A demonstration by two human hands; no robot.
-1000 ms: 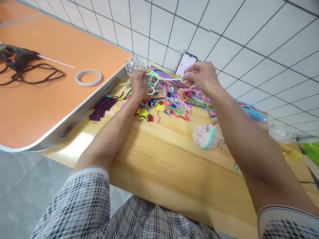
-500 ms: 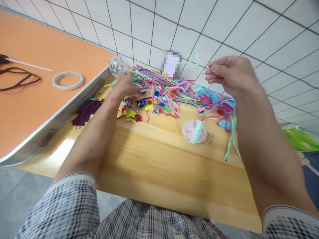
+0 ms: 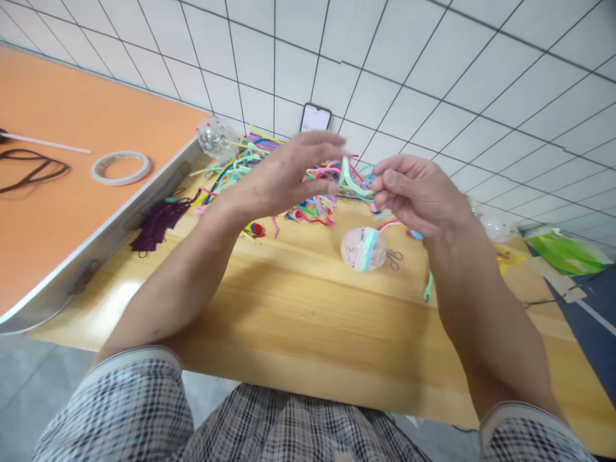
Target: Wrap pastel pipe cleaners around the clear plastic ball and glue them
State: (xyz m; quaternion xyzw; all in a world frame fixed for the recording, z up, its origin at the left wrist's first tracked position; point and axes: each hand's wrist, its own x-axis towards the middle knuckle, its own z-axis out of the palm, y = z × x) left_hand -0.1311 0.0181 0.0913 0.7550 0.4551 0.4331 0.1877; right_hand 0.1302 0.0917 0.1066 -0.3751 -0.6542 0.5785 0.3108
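Note:
My right hand (image 3: 414,192) pinches a bent, pale green pipe cleaner (image 3: 348,179) in the air over the table. My left hand (image 3: 283,172) is beside its upper end, thumb and fingers apart; whether a fingertip touches the strand is unclear. Behind and below the left hand lies a heap of colourful pipe cleaners (image 3: 240,168), partly hidden. Closer to me, a clear ball (image 3: 363,249) with a pale, shiny band round it rests on the wood, with small scissors (image 3: 394,258) touching or just beside its right side.
A phone (image 3: 316,117) leans at the tiled wall. Another clear, speckled ball (image 3: 216,138) and a purple tassel bundle (image 3: 161,224) are at left. White tape (image 3: 120,168) lies on the orange tabletop (image 3: 58,237). A green packet (image 3: 563,250) is far right.
My left hand has left the heap and moved right, to the pale green pipe cleaner. My right hand has come lower and inward, still pinching the strand. The view has shifted slightly.

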